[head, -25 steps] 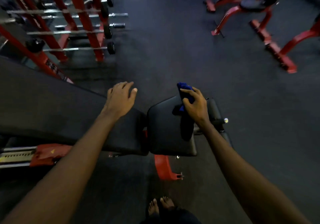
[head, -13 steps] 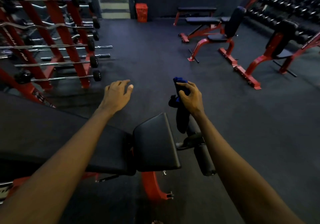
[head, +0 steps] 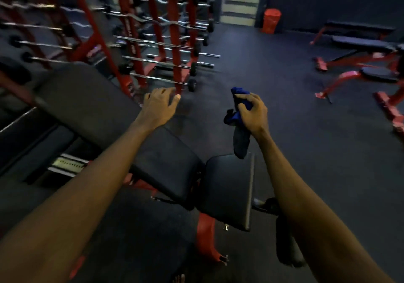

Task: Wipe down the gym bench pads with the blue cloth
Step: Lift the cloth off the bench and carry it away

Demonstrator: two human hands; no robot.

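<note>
The right hand (head: pixel 253 114) has lifted the cloth (head: pixel 238 119) clear of the seat pad (head: pixel 227 186), fingers clamped on it, its tail dangling just above; the left hand (head: pixel 160 105), fingers loosely spread, has left the back pad (head: pixel 91 112), so wiping is paused

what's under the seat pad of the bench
Under the seat pad a red frame leg runs down to the dark floor, and a black roller pad sits lower right. The pad covers whatever joins it to the frame.
</note>
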